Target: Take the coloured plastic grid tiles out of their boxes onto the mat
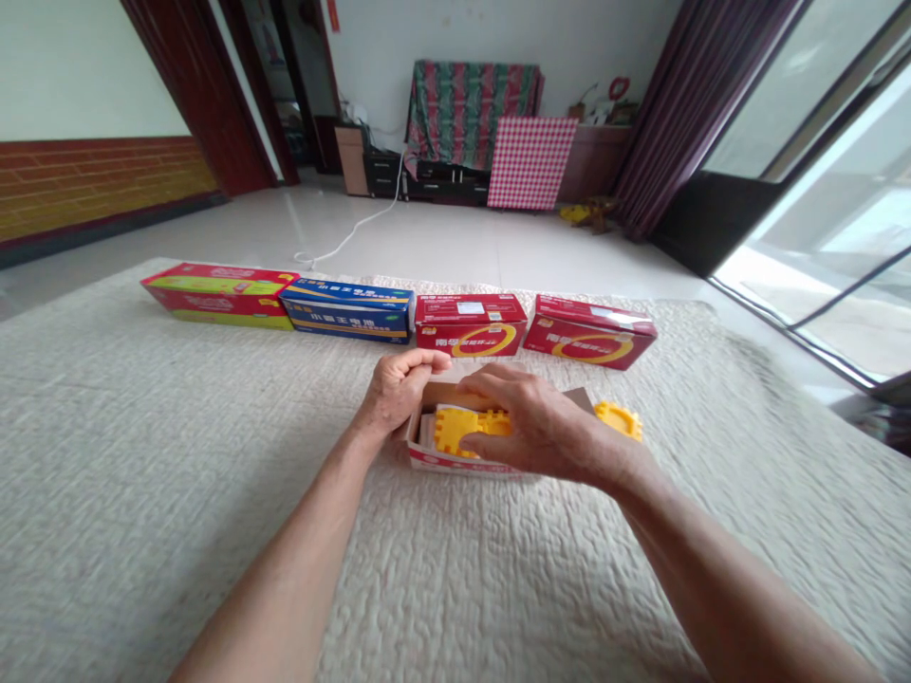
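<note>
An open cardboard box (470,466) with a red and white front lies before me. Inside it are yellow plastic interlocking pieces (455,430) with notched edges. My left hand (399,391) is closed at the box's rear left corner, fingers curled over its edge. Reaching in from the right, my right hand (537,417) arches over the box, thumb in front and fingers behind, around a yellow piece that it partly hides. Another yellow notched piece (621,420) shows just right of the box, beyond my right wrist.
Behind the box stands a row: a red and green box (224,296), a blue battery box (347,311) and two red boxes (470,325) (590,332). All rest on a quilted cream cover (234,493). A white cord (356,228) crosses the floor beyond.
</note>
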The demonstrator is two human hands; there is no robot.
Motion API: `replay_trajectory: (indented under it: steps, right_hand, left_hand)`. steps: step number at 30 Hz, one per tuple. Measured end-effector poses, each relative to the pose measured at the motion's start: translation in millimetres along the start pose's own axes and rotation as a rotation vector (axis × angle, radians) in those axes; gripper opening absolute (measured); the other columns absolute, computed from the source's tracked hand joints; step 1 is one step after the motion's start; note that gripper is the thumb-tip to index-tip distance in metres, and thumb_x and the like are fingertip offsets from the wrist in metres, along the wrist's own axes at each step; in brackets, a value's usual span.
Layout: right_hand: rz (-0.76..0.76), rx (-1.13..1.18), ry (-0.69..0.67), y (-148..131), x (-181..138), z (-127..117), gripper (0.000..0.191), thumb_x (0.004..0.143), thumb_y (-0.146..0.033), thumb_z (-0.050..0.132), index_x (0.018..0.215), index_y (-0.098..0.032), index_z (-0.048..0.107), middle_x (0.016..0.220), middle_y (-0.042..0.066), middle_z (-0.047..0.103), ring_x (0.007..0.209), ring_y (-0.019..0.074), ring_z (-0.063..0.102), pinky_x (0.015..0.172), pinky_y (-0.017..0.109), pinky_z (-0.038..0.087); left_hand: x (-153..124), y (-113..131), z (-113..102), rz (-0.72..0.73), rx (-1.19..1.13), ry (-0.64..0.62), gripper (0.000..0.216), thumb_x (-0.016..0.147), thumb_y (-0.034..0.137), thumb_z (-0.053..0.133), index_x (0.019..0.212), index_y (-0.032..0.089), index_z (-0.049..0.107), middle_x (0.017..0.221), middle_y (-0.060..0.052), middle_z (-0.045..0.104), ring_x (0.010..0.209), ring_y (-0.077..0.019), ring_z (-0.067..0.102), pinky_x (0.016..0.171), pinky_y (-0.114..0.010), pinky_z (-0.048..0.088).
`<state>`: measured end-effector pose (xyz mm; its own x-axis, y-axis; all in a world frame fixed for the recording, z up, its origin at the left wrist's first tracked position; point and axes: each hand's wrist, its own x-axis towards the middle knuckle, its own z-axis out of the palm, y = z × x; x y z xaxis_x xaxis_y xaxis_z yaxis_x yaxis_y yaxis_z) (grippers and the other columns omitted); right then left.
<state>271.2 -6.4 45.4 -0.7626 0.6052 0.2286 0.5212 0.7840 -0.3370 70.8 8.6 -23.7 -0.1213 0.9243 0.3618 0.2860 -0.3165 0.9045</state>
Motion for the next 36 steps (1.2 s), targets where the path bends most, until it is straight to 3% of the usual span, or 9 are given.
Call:
replay_trajectory:
  steps: [4,8,11,13,16,23,32,36]
  right_hand:
    - [0.054,-0.007,0.200,12,-20,-23,0.025,0.082,-0.028,0.063,0.105,-0.016,0.065,0.098,0.007,0.069,0.083,0.0171,0.064,0.073,0.031,0.051]
    - [0.122,-0.092,0.335,55,-57,-41,0.021,0.085,-0.032,0.058,0.101,-0.021,0.066,0.099,0.006,0.071,0.085,0.0193,0.067,0.076,0.036,0.053]
    - [0.258,-0.174,0.291,98,-91,-46,0.025,0.083,-0.036,0.060,0.103,-0.022,0.066,0.099,0.007,0.072,0.083,0.0214,0.068,0.072,0.037,0.055]
    - [0.347,-0.190,0.187,121,-112,-45,0.029,0.082,-0.034,0.059,0.107,-0.021,0.066,0.101,0.009,0.072,0.083,0.0222,0.069,0.072,0.038,0.055]
    - [0.437,-0.208,0.068,139,-131,-42,0.037,0.079,-0.034,0.060,0.113,-0.020,0.064,0.106,0.011,0.070,0.088,0.0234,0.069,0.076,0.039,0.056]
    - [0.459,-0.235,-0.018,133,-124,-29,0.047,0.076,-0.037,0.068,0.119,-0.017,0.062,0.113,0.012,0.066,0.096,0.0230,0.065,0.084,0.037,0.052]
    - [0.483,-0.237,-0.075,130,-120,-24,0.037,0.074,-0.023,0.064,0.110,-0.015,0.065,0.105,0.012,0.068,0.089,0.0217,0.065,0.080,0.035,0.052]
    - [0.458,-0.240,0.036,126,-121,-38,0.041,0.077,-0.031,0.063,0.114,-0.014,0.063,0.107,0.014,0.067,0.091,0.0243,0.065,0.082,0.042,0.053]
  left_hand:
    - [0,0,1,-0.016,-0.001,0.009,0.022,0.076,0.018,0.052,0.083,0.017,0.074,0.083,-0.003,0.076,0.081,-0.0165,0.070,0.080,-0.029,0.055]
    - [1,-3,1,-0.005,-0.002,0.015,0.022,0.077,0.019,0.053,0.084,0.018,0.074,0.083,-0.003,0.076,0.081,-0.0164,0.069,0.080,-0.030,0.055]
    - [1,-5,0,0.001,0.001,0.003,0.022,0.076,0.019,0.053,0.084,0.018,0.074,0.085,-0.003,0.076,0.083,-0.0164,0.069,0.081,-0.029,0.055]
    - [1,-6,-1,-0.009,0.009,0.003,0.022,0.076,0.020,0.054,0.085,0.018,0.074,0.086,-0.003,0.076,0.083,-0.0167,0.069,0.081,-0.029,0.055]
    - [1,-8,-4,-0.023,0.029,0.000,0.022,0.077,0.022,0.055,0.086,0.019,0.074,0.088,-0.002,0.076,0.086,-0.0171,0.069,0.084,-0.028,0.054]
    - [1,-10,-7,-0.027,0.047,-0.009,0.021,0.076,0.024,0.057,0.086,0.020,0.075,0.090,-0.003,0.076,0.088,-0.0181,0.069,0.087,-0.029,0.053]
    - [0,-7,-6,-0.034,0.053,0.005,0.020,0.075,0.023,0.057,0.085,0.020,0.075,0.088,-0.002,0.076,0.086,-0.0173,0.069,0.085,-0.028,0.053]
    - [0,-5,-5,-0.031,0.046,0.009,0.020,0.075,0.022,0.057,0.085,0.019,0.075,0.087,-0.002,0.076,0.086,-0.0172,0.069,0.084,-0.028,0.053]
